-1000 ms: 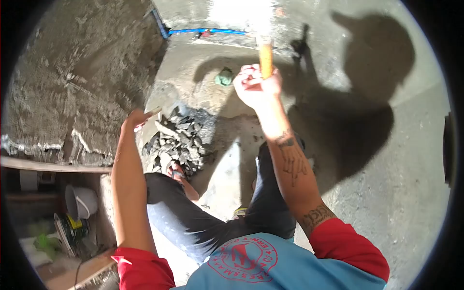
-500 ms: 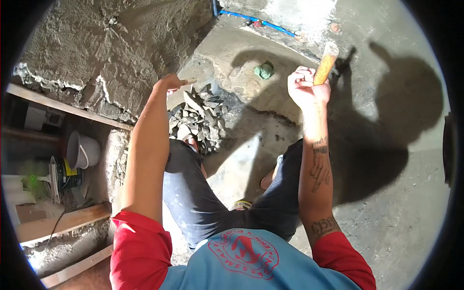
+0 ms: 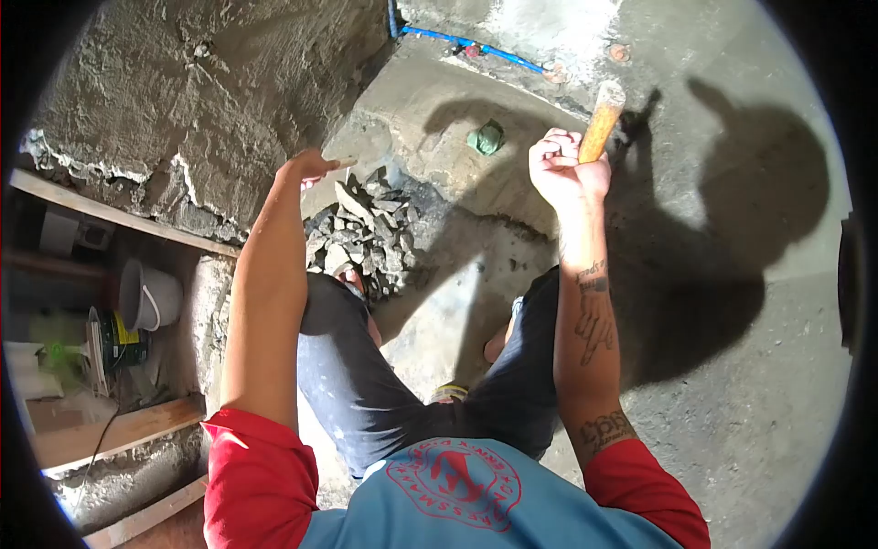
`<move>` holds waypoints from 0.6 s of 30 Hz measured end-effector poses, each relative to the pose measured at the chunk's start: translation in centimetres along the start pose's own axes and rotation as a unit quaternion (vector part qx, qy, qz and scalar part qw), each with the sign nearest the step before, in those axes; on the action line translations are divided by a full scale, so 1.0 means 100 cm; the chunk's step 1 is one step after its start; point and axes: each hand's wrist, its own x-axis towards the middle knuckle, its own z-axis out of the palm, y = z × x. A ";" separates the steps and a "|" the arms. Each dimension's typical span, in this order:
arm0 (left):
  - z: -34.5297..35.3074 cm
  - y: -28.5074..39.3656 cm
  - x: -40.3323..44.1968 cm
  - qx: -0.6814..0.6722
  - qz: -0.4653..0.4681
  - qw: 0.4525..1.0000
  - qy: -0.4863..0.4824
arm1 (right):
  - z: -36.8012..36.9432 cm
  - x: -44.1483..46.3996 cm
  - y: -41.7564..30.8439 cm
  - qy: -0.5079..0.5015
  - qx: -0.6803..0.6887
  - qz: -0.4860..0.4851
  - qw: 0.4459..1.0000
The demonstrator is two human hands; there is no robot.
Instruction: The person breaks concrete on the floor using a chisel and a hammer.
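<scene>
My right hand (image 3: pixel 569 174) is closed around a tool with an orange-yellow handle (image 3: pixel 600 128). The handle tilts up past the thumb and ends in a pale, dusty tip; its other end is hidden. To the left, my left hand (image 3: pixel 306 168) is bent at the wrist and closed on a short, pale stick-like piece (image 3: pixel 342 164), mostly hidden by the fingers. Just below that hand lies a pile of broken grey rubble (image 3: pixel 370 224). A crumpled green lump (image 3: pixel 486 137) rests on the concrete slab between my hands.
A rough plastered surface (image 3: pixel 210 101) borders the left side. Blue pipe (image 3: pixel 476 46) runs along the far edge. Down at the left, beyond a wooden board (image 3: pixel 119 215), are a grey bucket (image 3: pixel 149 295) and a blurred green fan (image 3: pixel 59 350). My feet stand beside the rubble on the concrete floor.
The whole view has shifted slightly, so both hands and the surroundings appear a little further left. Both hands keep their grip and nearly the same pose.
</scene>
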 end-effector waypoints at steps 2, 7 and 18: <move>0.000 -0.005 0.007 0.011 0.017 1.000 -0.002 | 0.005 -0.002 0.001 -0.001 -0.003 -0.009 1.000; 0.000 0.003 -0.003 -0.017 -0.027 0.999 -0.002 | 0.003 -0.002 0.001 0.001 -0.007 -0.019 1.000; 0.000 0.002 -0.005 -0.004 -0.004 1.000 0.017 | 0.006 -0.002 0.003 0.014 -0.003 -0.014 1.000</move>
